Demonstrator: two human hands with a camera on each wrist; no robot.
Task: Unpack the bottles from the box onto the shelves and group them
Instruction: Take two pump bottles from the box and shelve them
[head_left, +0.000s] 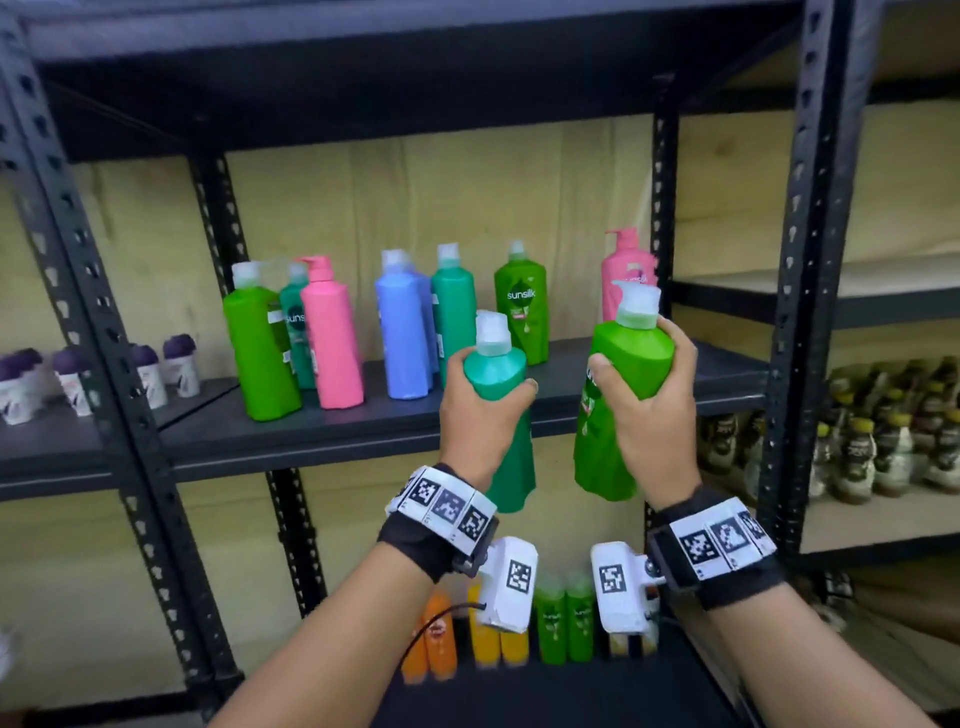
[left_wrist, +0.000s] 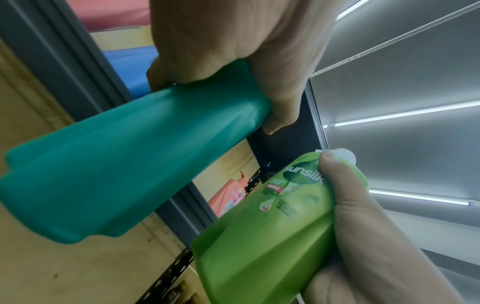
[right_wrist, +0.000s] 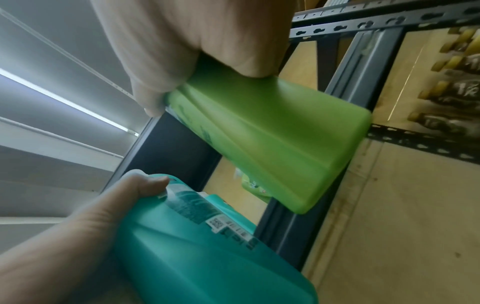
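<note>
My left hand (head_left: 480, 400) grips a teal bottle (head_left: 506, 447) (left_wrist: 124, 164) (right_wrist: 197, 246) by its upper body, upright, in front of the middle shelf (head_left: 395, 415). My right hand (head_left: 649, 410) grips a light green Sunsilk bottle (head_left: 618, 405) (left_wrist: 265, 230) (right_wrist: 272, 139) just below its white cap. Both bottles hang in the air at the shelf's front edge, a little apart. On the shelf stand a light green bottle (head_left: 260, 353), a teal one (head_left: 296, 332), a pink one (head_left: 332, 343), blue ones (head_left: 402, 332), another teal one (head_left: 454, 306), a green Sunsilk one (head_left: 522, 306) and a pink pump bottle (head_left: 626, 270).
Black slotted uprights (head_left: 815, 260) frame the rack. Purple-capped deodorants (head_left: 156, 369) stand on the left shelf. Dark yellow-capped bottles (head_left: 883, 441) fill the right rack. Orange, yellow and small green bottles (head_left: 561, 618) stand on the lower shelf behind my wrists. The box is out of view.
</note>
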